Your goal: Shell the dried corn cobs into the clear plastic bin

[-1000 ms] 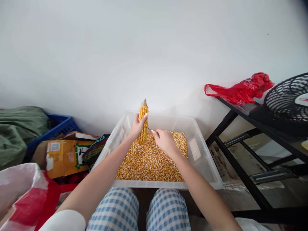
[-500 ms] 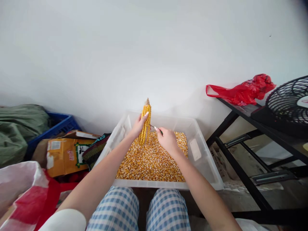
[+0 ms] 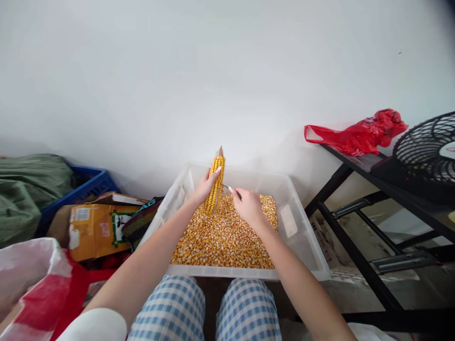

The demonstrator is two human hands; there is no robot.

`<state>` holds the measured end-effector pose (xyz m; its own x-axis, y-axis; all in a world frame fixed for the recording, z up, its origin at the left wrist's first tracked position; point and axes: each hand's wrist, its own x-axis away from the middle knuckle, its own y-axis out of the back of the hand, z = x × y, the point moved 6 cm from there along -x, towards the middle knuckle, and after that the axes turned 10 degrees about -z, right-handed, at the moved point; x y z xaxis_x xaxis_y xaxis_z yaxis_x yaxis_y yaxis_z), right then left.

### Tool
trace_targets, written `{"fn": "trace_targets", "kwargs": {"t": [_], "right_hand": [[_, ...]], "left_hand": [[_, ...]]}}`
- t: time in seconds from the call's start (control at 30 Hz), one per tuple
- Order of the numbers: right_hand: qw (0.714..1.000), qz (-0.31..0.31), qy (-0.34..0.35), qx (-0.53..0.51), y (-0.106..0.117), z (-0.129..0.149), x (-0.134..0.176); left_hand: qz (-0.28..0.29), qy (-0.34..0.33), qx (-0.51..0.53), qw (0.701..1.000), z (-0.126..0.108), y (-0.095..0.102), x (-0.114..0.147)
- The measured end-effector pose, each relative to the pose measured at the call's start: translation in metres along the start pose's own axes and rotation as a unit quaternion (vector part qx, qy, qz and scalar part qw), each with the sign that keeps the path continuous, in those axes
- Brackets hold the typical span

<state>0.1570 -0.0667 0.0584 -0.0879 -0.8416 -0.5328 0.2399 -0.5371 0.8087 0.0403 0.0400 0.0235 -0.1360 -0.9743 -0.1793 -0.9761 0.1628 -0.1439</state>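
Observation:
My left hand (image 3: 205, 186) is closed around a yellow corn cob (image 3: 215, 179), which stands nearly upright with its dry, pointed end on top. Rows of kernels cover the side I see, and a paler strip shows low on its right edge. In my right hand (image 3: 248, 204) is a screwdriver-like tool (image 3: 226, 187) with a thin metal shaft and a dark handle mostly hidden by my fingers. Its tip meets or nearly meets the cob's right side; the exact contact is too small to tell. Below both hands, loose corn kernels (image 3: 220, 241) fill much of a translucent plastic bin (image 3: 305, 246).
A black metal rack (image 3: 350, 166) on the right carries a red plastic bag (image 3: 369, 132) and a black fan (image 3: 428, 147). To the left are a cardboard box (image 3: 94, 229), a blue crate (image 3: 95, 182) and a red-and-white bag (image 3: 42, 293). Behind the bin rises a white wall (image 3: 227, 85).
The cob's upper end has tipped slightly to the right in my left hand. My right hand and the tool have barely moved.

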Motion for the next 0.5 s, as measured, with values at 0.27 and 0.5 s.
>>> {"fn": "trace_targets", "kwargs": {"t": [0.27, 0.5], "right_hand": [[1.0, -0.008, -0.005, 0.003, -0.001, 0.0, 0.0], [0.999, -0.015, 0.01, -0.032, -0.006, -0.002, 0.0]], "left_hand": [[-0.004, -0.003, -0.024, 1.0, -0.004, 0.0, 0.002], [0.0, -0.032, -0.104, 0.994, -0.011, -0.001, 0.008]]}}
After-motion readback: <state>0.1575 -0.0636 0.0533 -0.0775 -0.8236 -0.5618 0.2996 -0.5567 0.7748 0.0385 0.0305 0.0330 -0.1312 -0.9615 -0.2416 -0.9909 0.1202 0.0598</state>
